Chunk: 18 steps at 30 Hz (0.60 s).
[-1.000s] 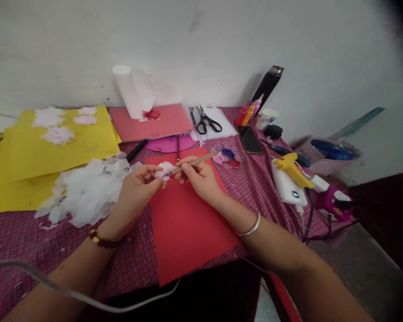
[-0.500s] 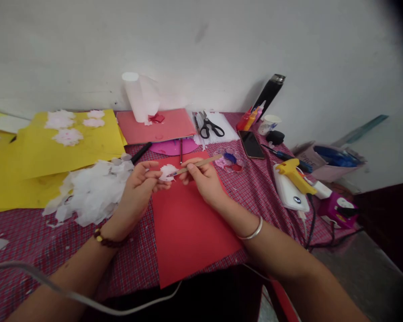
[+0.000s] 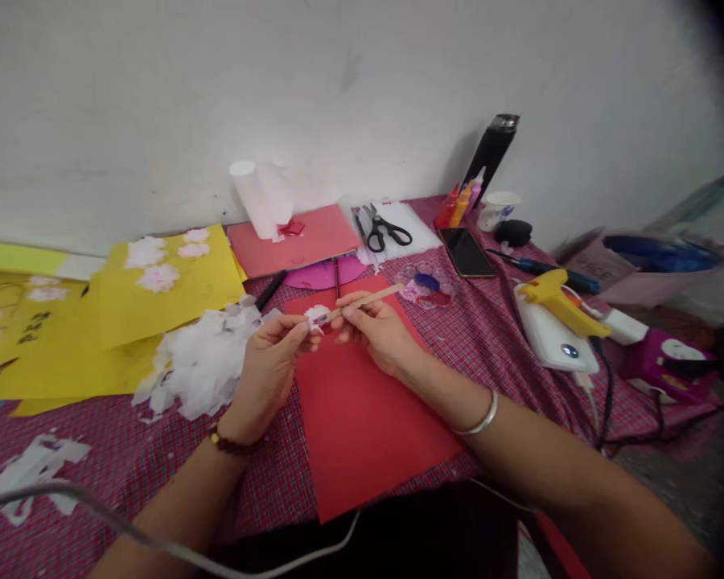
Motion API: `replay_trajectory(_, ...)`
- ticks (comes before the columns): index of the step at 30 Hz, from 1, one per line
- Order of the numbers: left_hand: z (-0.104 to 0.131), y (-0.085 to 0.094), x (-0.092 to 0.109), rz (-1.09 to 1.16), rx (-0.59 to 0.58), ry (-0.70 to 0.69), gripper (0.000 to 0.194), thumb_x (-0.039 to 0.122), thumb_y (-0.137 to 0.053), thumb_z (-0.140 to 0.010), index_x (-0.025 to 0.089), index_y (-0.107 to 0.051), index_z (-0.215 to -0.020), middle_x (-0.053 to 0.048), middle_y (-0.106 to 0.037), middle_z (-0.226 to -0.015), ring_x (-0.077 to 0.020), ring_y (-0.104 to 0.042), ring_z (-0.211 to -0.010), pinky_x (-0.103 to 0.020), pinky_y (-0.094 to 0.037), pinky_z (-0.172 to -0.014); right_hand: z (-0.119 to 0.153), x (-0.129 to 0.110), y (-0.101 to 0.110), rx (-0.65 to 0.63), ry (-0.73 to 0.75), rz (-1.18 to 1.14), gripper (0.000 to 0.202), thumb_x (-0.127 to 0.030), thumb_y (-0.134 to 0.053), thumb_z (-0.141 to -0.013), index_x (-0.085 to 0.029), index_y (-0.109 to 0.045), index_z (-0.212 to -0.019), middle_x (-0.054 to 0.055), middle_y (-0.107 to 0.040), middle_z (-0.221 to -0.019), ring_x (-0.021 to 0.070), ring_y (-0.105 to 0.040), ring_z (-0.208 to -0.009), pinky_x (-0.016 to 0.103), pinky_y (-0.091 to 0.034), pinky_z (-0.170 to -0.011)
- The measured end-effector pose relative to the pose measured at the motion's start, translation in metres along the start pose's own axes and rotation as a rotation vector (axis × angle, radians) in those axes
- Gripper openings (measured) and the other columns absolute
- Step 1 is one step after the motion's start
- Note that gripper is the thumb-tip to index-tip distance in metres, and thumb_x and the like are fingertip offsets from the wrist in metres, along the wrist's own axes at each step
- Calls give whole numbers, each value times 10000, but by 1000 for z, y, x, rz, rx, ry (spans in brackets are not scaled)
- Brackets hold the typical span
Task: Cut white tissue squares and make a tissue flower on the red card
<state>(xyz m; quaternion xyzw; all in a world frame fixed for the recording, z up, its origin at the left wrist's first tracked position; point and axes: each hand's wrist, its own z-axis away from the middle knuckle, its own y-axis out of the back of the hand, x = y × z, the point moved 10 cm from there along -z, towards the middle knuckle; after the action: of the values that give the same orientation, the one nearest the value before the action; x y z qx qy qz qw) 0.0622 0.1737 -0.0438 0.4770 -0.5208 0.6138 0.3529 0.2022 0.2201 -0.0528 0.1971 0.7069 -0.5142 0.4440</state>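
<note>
Between thumb and fingers, my left hand [image 3: 281,350] pinches a small white paper flower [image 3: 317,316] by its edge. My right hand [image 3: 374,326] is closed around a thin, flat wooden stick [image 3: 377,296]. The stick's dark-stained tip meets the middle of the flower. Both hands are just above a red sheet of paper [image 3: 374,426]. Close to my left forearm lies a heap of torn white tissue paper [image 3: 202,362]. Right of my right hand is a clear paint palette [image 3: 427,285] with blue, red and pink paint.
Yellow sheets [image 3: 114,310] with white paper flowers lie left. Behind are a tissue roll [image 3: 253,197], black scissors [image 3: 386,229], a phone [image 3: 466,252], paint bottles [image 3: 455,207] and a black flask [image 3: 491,157]. A yellow glue gun [image 3: 561,301] rests on a white power bank [image 3: 546,342]; a cable [image 3: 174,555] crosses the front.
The view has swung left, so everything appears farther right. My left fingers have closed more tightly on the flower's edge. The stick's tip stays at the flower.
</note>
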Motion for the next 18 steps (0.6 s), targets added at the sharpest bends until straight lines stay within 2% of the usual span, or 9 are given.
replay_trajectory(4, 6, -4, 14, -237, -5, -135, 150, 300, -797, -737, 185, -746, -820, -8, -719, -698, -123, -648, -616, -254, -543, -623, 0, 2, 0, 18, -23, 10, 303, -390, -803, -730, -182, -637, -876, -15, -729, -701, 80, -612, -493, 198, -484, -507)
replay_trajectory(8, 21, -21, 40, -666, -75, -441, 77, 258, -730, -793, 202, -760, -838, -16, -734, -732, -146, -664, -663, -284, -546, -663, 3, 5, -3, 32, -61, 67, 298, -419, -760, -788, -176, -596, -730, -38, -636, -548, 68, -552, -446, 178, -435, -455)
replay_trajectory(10, 27, -28, 49, -804, -108, -558, 67, 233, -709, -803, 211, -766, -832, -16, -740, -752, -146, -667, -686, -289, -546, -686, 4, 6, -5, 31, -86, 76, 280, -393, -721, -839, -173, -595, -719, -45, -604, -522, 62, -528, -437, 171, -423, -447)
replay_trajectory(12, 20, -26, 52, -805, -101, -508, 68, 233, -705, -809, 215, -765, -835, -2, -721, -707, -132, -649, -636, -268, -533, -631, 3, 3, -8, 14, -96, 46, 200, -349, -687, -880, -172, -632, -806, -45, -625, -573, 63, -538, -458, 179, -456, -474)
replay_trajectory(14, 3, -22, 50, -708, -94, -361, 66, 256, -720, -802, 208, -756, -829, 6, -701, -666, -122, -628, -578, -249, -519, -565, 0, -2, -11, -15, -93, 0, 131, -310, -671, -901, -182, -652, -922, -43, -662, -652, 66, -568, -495, 195, -507, -526)
replay_trajectory(16, -15, -28, 47, -622, -148, -221, 97, 286, -747, -773, 193, -741, -798, -5, -704, -665, -128, -630, -565, -258, -535, -561, -5, -7, -10, -23, -91, -45, 116, -293, -662, -915, -188, -643, -961, -43, -679, -691, 65, -585, -509, 201, -529, -554)
replay_trajectory(18, -31, -39, 46, -607, -227, -138, 141, 326, -750, -772, 187, -735, -794, -23, -722, -703, -141, -651, -599, -284, -567, -613, -9, -7, -4, 5, -120, -102, 106, -290, -627, -945, -184, -629, -941, -40, -689, -693, 60, -582, -488, 198, -530, -548)
